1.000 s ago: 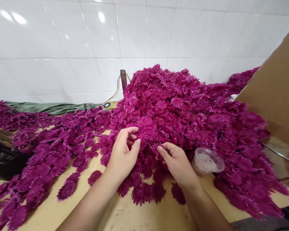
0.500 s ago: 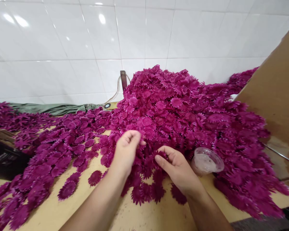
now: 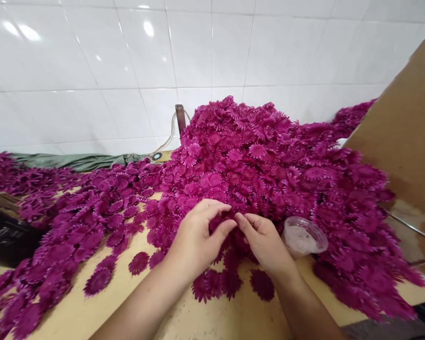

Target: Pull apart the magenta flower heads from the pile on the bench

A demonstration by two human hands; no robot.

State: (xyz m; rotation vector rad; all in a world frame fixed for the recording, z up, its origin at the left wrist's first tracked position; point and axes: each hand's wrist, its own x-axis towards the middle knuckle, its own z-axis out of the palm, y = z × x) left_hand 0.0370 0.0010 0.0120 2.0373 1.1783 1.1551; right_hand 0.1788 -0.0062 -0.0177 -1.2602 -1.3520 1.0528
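Note:
A big heap of magenta artificial flower heads (image 3: pixel 258 151) with fringed petals rises in front of me. My left hand (image 3: pixel 201 233) is curved at the front of the heap, thumb and forefinger apart with magenta showing through the gap. Its fingertips come close to those of my right hand (image 3: pixel 264 241). That hand is closed in a pinch on a magenta flower, mostly hidden behind its fingers. Several loose flower heads lie below the hands, one of them a dark flower head (image 3: pixel 262 284) near my right wrist. A clear plastic tub (image 3: pixel 304 236) with whitish contents stands right of my right hand.
More flower heads (image 3: pixel 78 226) spread over the yellowish tabletop (image 3: pixel 219 321) at left. A dark box (image 3: pixel 12 236) stands at the left edge, and a large cardboard box (image 3: pixel 400 137) at right. Green cloth (image 3: pixel 81 160) lies along the white tiled wall (image 3: pixel 127 56).
My left hand has moved right and slightly down to meet my right hand, and its pinch on a small magenta piece has opened. My right hand has stayed nearly in place.

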